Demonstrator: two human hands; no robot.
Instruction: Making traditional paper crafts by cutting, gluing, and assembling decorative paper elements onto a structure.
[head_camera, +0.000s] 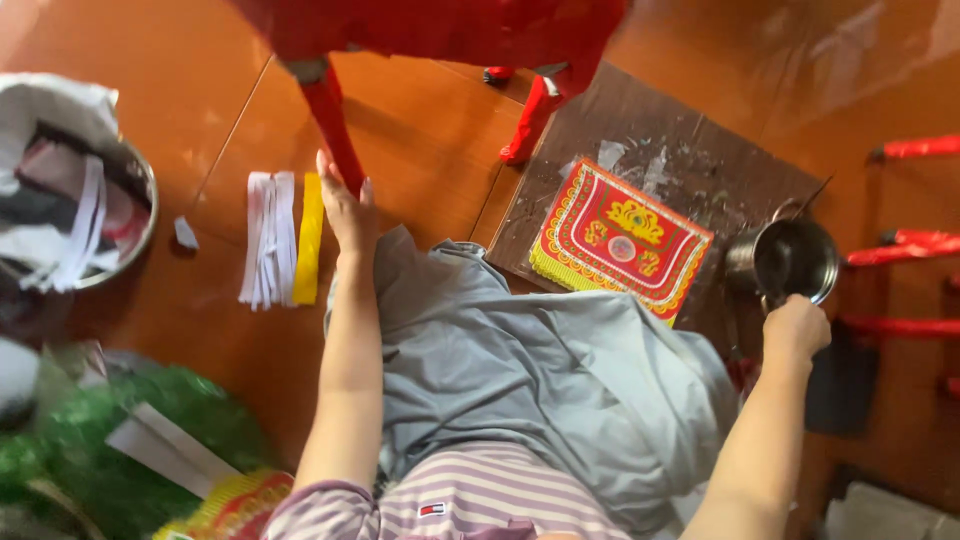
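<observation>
Orange floor tiles (230, 120) spread under me in the head view, and the red paper animal figure (440, 25) stands over them. My left hand (345, 205) is wrapped round its near leg (335, 125), steadying it. Right of that leg, my right hand (797, 328) is closed on the metal cup (790, 260) beside the red-and-yellow patterned sheet (620, 235). Best keep the leg firm and the cup level.

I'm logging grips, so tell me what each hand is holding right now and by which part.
The left hand grips a leg of the red figure near its lower end. The right hand is at the metal cup, apparently by its handle.
</observation>
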